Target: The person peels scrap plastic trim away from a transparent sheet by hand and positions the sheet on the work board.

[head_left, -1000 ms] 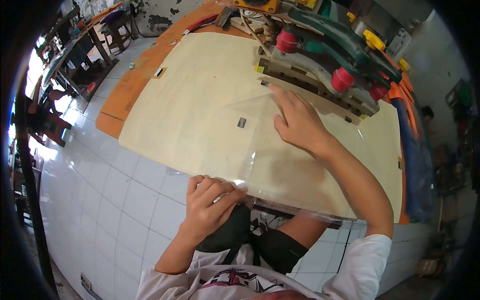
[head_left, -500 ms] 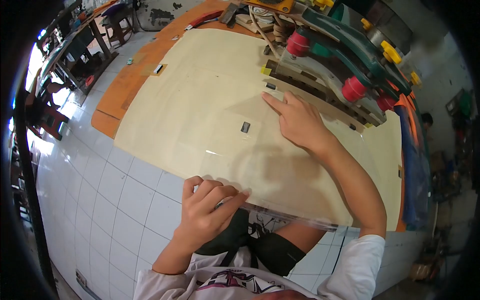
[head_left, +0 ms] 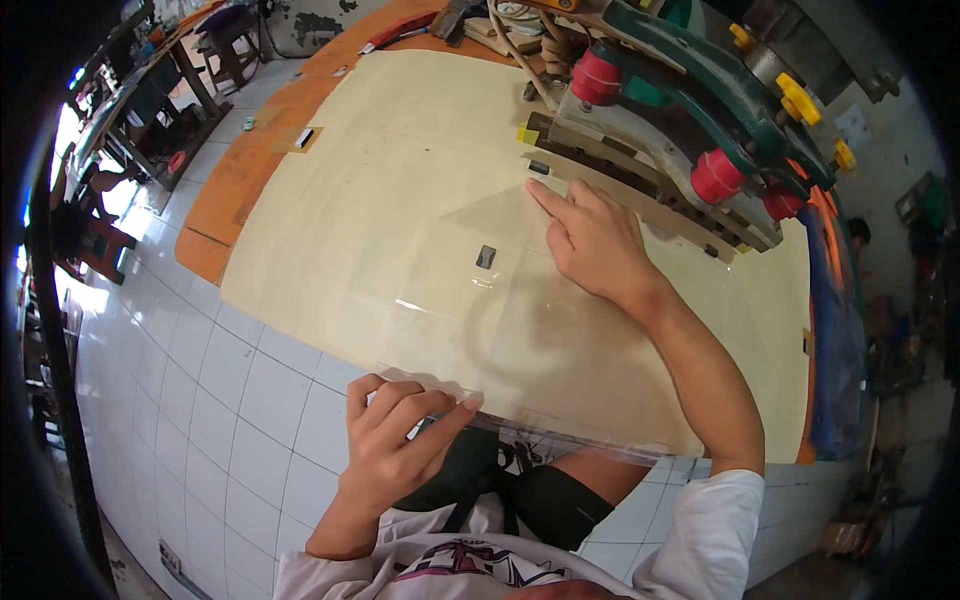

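Observation:
A clear plastic sheet lies over the cream board, its near edge hanging at the board's front. My left hand pinches that edge between thumb and curled fingers. On the sheet rests my right hand, index finger extended to a corner of the plastic, the other fingers loosely bent and apart. Just beyond that fingertip is a small dark mark. Another dark piece shows near the middle of the board, left of my right hand.
A machine with green arms, red knobs and a long metal bar stands at the back right. Wood scraps and a red-handled tool lie at the back. Blue plastic hangs at right. Part of a person shows far right.
My left hand has shifted slightly left and toward me with the sheet's edge. My right index finger has moved back from the dark mark by the bar and now touches the plastic's corner.

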Demonstrator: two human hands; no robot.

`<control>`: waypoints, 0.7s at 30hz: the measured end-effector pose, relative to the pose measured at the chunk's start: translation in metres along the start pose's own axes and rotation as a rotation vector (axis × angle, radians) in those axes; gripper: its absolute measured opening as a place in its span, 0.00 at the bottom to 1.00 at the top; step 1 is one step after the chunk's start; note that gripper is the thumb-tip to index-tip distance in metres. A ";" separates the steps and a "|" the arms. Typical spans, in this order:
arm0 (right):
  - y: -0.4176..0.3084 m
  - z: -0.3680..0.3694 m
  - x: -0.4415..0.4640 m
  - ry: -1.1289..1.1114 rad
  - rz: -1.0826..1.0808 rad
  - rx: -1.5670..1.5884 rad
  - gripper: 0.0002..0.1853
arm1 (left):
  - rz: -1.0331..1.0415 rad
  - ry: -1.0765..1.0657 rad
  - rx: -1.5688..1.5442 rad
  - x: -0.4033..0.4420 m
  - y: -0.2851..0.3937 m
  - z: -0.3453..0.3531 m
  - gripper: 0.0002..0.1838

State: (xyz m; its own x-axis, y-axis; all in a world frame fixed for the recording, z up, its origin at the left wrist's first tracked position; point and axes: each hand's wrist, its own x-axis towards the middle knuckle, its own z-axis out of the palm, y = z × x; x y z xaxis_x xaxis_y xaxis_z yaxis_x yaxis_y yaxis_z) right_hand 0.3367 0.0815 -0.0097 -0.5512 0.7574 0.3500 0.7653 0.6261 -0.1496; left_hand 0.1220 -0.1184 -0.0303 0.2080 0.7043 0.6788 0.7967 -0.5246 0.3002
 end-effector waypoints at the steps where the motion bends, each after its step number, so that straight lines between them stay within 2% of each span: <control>1: 0.000 0.000 0.000 0.006 0.000 0.000 0.23 | -0.004 0.007 -0.005 -0.002 -0.001 0.001 0.11; 8: -0.002 0.001 0.001 -0.002 0.020 -0.025 0.23 | -0.020 0.000 -0.014 -0.007 -0.003 0.002 0.10; 11: -0.003 -0.003 0.002 -0.085 0.066 -0.005 0.23 | -0.018 0.014 -0.014 -0.010 -0.004 0.004 0.10; 21: 0.006 0.017 -0.002 0.008 0.049 -0.037 0.24 | -0.022 0.052 -0.027 -0.024 -0.009 0.011 0.11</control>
State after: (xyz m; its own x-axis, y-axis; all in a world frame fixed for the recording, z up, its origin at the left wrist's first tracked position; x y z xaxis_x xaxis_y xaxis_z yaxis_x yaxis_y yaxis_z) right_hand 0.3369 0.0869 -0.0271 -0.5101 0.7855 0.3505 0.8032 0.5808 -0.1326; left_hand 0.1163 -0.1254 -0.0566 0.1604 0.6900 0.7059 0.7847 -0.5229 0.3329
